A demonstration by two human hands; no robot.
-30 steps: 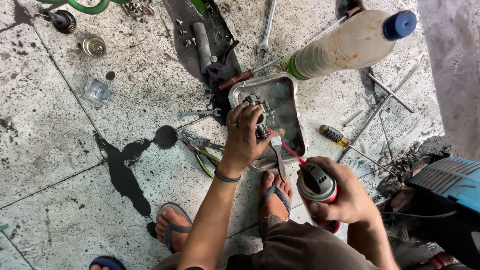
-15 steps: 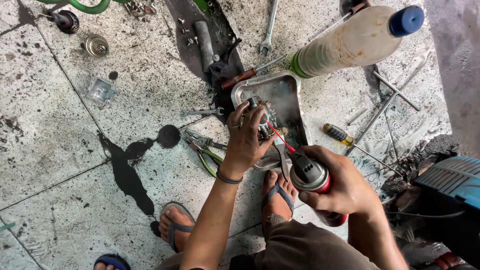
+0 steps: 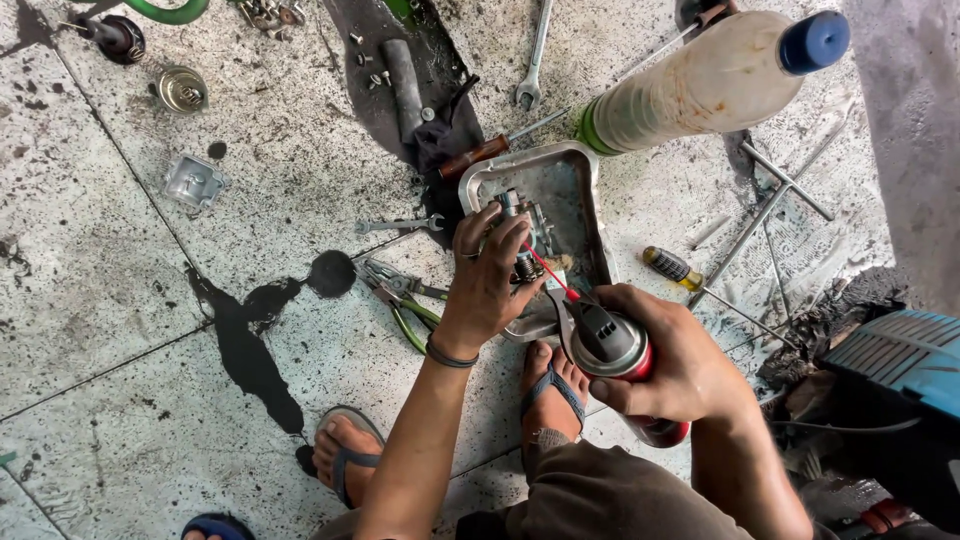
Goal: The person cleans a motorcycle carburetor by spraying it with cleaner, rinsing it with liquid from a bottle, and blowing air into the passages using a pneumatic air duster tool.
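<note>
Over the metal tray (image 3: 590, 215) on the floor, your left hand (image 3: 490, 285) pinches the small metal part (image 3: 522, 262); your right hand (image 3: 665, 360) grips the spray can (image 3: 620, 350). Keep its red straw (image 3: 548, 272) aimed squarely into the part, runoff falling inside the tray.

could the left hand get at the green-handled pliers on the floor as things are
Probably not straight away: the left hand is closed on a small metal part over the tray. The pliers lie uncovered just beside its wrist.

Stained tiled floor (image 3: 120, 300) carries a metal tray (image 3: 585, 185), pliers (image 3: 405, 300), wrenches (image 3: 533, 60), a screwdriver (image 3: 672, 268), a plastic bottle (image 3: 700, 85).
</note>
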